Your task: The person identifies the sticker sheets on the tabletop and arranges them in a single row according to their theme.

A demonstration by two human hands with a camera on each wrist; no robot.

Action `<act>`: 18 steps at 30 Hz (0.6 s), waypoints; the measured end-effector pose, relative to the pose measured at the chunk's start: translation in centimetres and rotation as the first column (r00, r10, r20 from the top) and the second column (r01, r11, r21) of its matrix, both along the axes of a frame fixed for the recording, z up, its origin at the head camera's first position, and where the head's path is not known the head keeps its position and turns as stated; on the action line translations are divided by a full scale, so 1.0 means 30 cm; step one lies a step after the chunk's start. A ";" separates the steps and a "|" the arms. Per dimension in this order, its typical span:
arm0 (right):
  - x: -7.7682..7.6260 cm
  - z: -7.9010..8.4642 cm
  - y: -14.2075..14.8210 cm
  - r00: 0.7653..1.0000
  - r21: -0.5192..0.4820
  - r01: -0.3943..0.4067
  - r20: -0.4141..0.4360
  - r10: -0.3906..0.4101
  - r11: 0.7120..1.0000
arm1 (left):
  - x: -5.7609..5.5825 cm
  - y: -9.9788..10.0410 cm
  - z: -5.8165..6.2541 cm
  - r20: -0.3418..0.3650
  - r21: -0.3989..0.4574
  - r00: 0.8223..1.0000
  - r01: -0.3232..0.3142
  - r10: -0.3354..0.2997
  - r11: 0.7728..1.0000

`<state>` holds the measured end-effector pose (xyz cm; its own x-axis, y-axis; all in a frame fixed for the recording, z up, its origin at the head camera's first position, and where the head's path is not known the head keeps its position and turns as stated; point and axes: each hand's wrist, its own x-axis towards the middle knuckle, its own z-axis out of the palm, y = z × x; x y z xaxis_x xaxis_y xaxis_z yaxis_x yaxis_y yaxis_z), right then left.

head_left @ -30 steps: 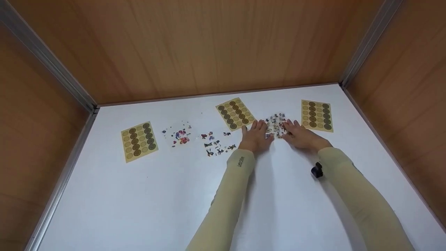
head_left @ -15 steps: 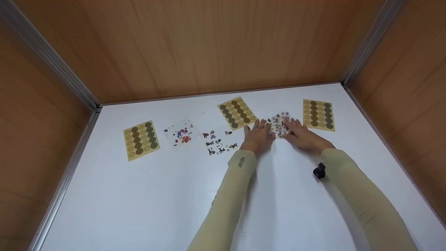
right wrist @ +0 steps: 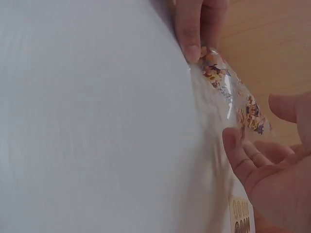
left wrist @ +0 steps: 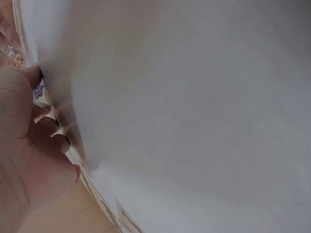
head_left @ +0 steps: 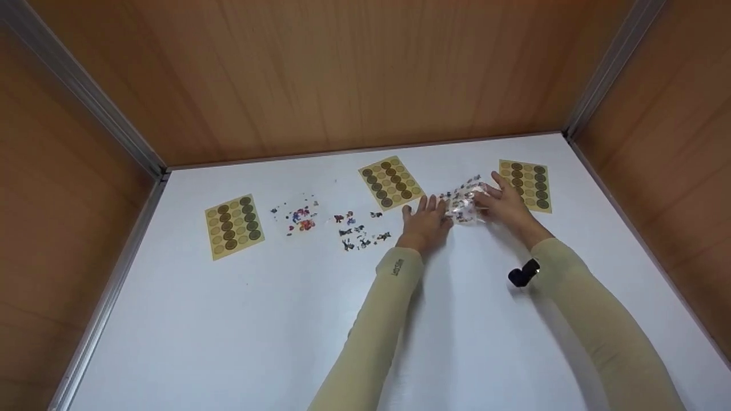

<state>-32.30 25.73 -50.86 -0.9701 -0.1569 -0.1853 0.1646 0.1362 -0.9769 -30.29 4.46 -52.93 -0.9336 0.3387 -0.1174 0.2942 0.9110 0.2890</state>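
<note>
A clear sticker sheet (head_left: pixel 460 202) with small coloured figures lies towards the right of the white table, its right side raised and bent. My left hand (head_left: pixel 425 225) rests on its left edge, fingers extended; in the left wrist view that hand (left wrist: pixel 34 141) shows thumb and fingertips at the tabletop. At the raised side, my right hand (head_left: pixel 505 208) pinches the sheet, one finger sticking out. Glare runs across the clear sheet (right wrist: pixel 226 92) in the right wrist view, beside the right hand (right wrist: pixel 277 174); the exact pinch point is partly hidden.
Yellow sheets with round coin-like prints lie at left (head_left: pixel 235 226), centre (head_left: pixel 391 182) and right (head_left: pixel 539 185). Two more clear sheets with coloured figures, one pinkish (head_left: pixel 300 217) and one darker (head_left: pixel 362 231), lie left of my hands. Wooden panels (head_left: pixel 354 74) enclose the table (head_left: pixel 257 331).
My right hand has gone from lying flat on the sheet to pinching its right side, which has come up off the table. The left hand stays on the left edge.
</note>
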 end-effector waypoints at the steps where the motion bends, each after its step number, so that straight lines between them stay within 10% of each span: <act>1: -0.002 0.001 0.000 0.999 -0.056 0.028 0.037 -0.026 0.998 | 0.001 0.000 0.000 -0.001 -0.005 1.000 -0.001 0.001 1.000; 7: -0.003 -0.008 0.014 0.976 -0.198 0.082 0.215 -0.039 0.977 | 0.002 0.004 -0.001 -0.015 -0.042 1.000 -0.009 0.008 0.999; 18: 0.001 -0.013 0.008 0.976 -0.114 0.056 0.216 -0.030 0.992 | 0.007 -0.003 0.008 -0.021 0.023 0.999 -0.036 0.037 0.999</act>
